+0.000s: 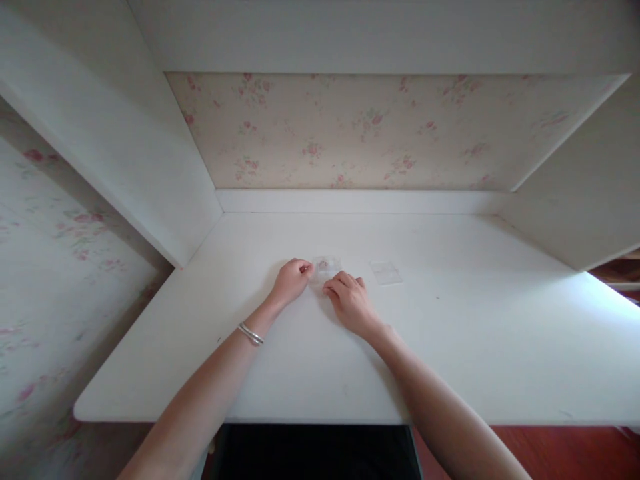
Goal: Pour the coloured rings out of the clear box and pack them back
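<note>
A small, flat, see-through plastic packet (327, 264) lies on the white desk in front of me, with a small reddish mark or item on it that is too small to name. My left hand (294, 279) is closed in a pinch at the packet's left edge, a silver bangle on its wrist. At the near edge, my right hand (350, 300) has its thumb and forefinger pressed together, and its knuckles hide part of the packet. To the right of that hand lies a second clear, flat, square plastic piece (385, 273), which neither hand touches.
The white desk (480, 347) runs to a low back ledge (370, 201) under flowered wallpaper. White panels (145, 120) enclose the left, right and top. A dark seat (320, 453) is below the front edge, and a reddish floor shows at lower right.
</note>
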Action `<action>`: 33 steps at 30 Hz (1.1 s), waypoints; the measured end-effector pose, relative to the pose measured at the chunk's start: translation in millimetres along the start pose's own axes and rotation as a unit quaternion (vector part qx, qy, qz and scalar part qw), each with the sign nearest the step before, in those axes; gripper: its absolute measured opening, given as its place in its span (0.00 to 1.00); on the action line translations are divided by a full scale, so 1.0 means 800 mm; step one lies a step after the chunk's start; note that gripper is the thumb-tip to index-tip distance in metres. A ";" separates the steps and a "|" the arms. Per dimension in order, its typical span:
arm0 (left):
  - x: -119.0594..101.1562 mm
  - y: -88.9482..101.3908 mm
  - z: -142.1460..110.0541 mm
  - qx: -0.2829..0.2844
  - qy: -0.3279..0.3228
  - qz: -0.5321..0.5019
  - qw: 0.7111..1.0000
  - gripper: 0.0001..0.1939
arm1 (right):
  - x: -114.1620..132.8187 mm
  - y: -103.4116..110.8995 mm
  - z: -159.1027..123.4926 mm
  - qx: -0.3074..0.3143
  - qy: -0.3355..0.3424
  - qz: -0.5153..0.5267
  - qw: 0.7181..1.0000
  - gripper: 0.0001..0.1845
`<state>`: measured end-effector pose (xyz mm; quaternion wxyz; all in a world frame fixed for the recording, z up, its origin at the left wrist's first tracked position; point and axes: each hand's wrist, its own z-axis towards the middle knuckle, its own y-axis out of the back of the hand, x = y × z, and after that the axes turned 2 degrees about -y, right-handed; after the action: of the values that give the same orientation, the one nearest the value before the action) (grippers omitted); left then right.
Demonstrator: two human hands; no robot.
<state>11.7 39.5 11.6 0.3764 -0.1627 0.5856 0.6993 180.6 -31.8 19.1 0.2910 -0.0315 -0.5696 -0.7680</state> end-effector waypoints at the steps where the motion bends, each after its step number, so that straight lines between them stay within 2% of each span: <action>1: 0.001 0.006 -0.010 0.023 -0.013 -0.001 1.000 0.14 | -0.006 0.001 0.003 -0.016 -0.017 0.020 1.000 0.12; 4: 0.000 0.018 -0.036 0.074 -0.048 -0.012 0.996 0.13 | -0.023 0.001 0.015 -0.064 -0.062 0.069 0.994 0.12; 8: -0.004 0.020 -0.054 0.085 -0.060 -0.022 0.994 0.11 | -0.035 0.000 0.039 -0.084 -0.068 0.076 0.991 0.11; 13: -0.006 0.014 -0.056 0.079 -0.068 -0.027 0.994 0.10 | -0.035 -0.006 0.071 -0.069 -0.056 0.037 0.995 0.12; 18: -0.005 0.017 -0.056 0.079 -0.070 -0.019 0.994 0.11 | -0.040 -0.017 0.089 -0.023 -0.061 -0.020 0.998 0.12; 22: -0.006 0.015 -0.060 0.081 -0.076 0.000 0.994 0.11 | -0.050 -0.016 0.078 -0.067 -0.068 0.006 0.995 0.12; 27: -0.013 0.007 -0.068 0.093 -0.097 0.059 0.989 0.11 | -0.059 -0.006 0.039 -0.133 -0.074 0.099 0.983 0.12; 33: -0.021 -0.001 -0.069 0.093 -0.120 0.105 0.983 0.12 | -0.054 0.003 0.003 -0.131 -0.095 0.138 0.977 0.12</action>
<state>11.2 -18.1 7.8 0.3823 0.0204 0.6122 0.6919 216.7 -12.3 6.0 0.3322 -0.2208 -0.4790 -0.7820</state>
